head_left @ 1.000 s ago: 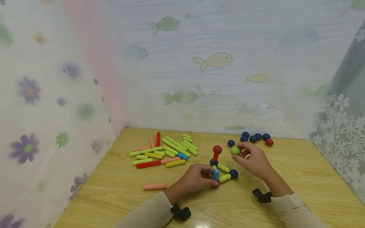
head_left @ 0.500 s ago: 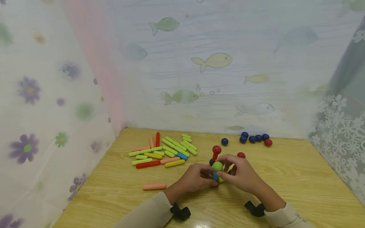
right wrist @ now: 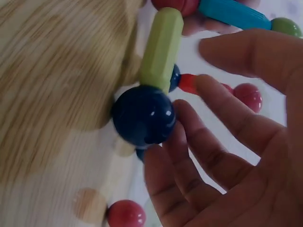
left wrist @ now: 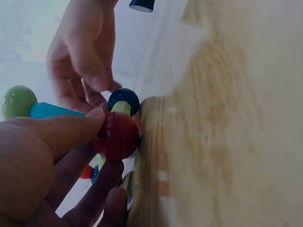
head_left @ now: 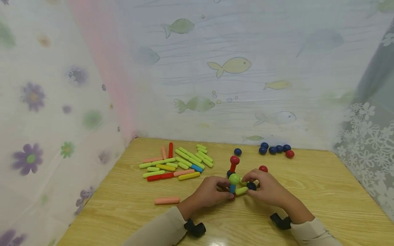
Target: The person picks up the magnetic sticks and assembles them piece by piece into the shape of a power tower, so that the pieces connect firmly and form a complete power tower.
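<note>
My left hand (head_left: 212, 191) pinches a red ball (left wrist: 118, 135) between thumb and fingers, low against the tabletop. From this ball a blue rod (head_left: 232, 188) rises, capped by a green ball (head_left: 234, 179). A yellow-green rod (right wrist: 162, 47) links the red ball to a dark blue ball (right wrist: 143, 116). My right hand (head_left: 267, 188) is beside that dark blue ball, fingers spread loosely, thumb apart, fingertips right at the ball's side. At the structure's far corner a short red rod (head_left: 233, 168) stands with a red ball (head_left: 235, 160) on top.
Several yellow-green, red, orange and yellow rods (head_left: 189, 176) lie at the left back. One orange rod (head_left: 167, 201) lies nearer the front. Dark blue balls (head_left: 272, 150) line the back right. One loose red ball (head_left: 263, 169) sits behind my right hand.
My right hand brought the green ball leftward onto the blue rod, let it go and drew back right to the dark blue ball. A loose blue ball rolled left; my left hand stayed put.
</note>
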{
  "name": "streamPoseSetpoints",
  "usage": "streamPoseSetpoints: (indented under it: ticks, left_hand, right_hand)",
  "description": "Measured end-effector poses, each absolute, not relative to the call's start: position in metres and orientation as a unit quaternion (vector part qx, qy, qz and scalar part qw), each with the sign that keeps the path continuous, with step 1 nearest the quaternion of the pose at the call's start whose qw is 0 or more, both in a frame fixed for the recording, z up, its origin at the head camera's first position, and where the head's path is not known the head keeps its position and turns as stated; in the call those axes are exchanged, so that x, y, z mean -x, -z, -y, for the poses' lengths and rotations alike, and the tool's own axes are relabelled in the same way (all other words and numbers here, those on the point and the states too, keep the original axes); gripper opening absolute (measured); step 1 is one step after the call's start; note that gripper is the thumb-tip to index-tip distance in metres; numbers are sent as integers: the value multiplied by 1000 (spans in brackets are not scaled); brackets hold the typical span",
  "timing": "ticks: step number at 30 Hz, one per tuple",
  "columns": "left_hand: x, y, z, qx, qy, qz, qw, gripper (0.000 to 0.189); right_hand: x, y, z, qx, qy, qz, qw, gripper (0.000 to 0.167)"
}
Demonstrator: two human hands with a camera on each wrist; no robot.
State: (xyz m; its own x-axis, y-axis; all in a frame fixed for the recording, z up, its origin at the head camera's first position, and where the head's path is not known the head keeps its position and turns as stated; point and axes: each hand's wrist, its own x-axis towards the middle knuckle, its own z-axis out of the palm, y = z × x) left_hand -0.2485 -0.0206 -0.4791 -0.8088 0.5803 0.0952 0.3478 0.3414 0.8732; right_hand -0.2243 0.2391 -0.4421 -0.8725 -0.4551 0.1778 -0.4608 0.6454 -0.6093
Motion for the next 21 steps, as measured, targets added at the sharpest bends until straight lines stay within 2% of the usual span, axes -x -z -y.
streamPoseSetpoints:
  ticks: [9, 16, 21]
  left_hand:
    - [260, 486, 32, -190, -525, -825, 82, 33]
    - [283, 483, 50, -156, -418, -894, -33, 46]
    - [293, 483, 61, -166, -351, -919, -65, 51]
  right_hand:
    - [226, 443, -241, -242, -345, 907, -19, 23]
    - [226, 444, -236, -234, -346, 909, -10, 19]
    - [227, 449, -230, -238, -359, 902, -15, 17]
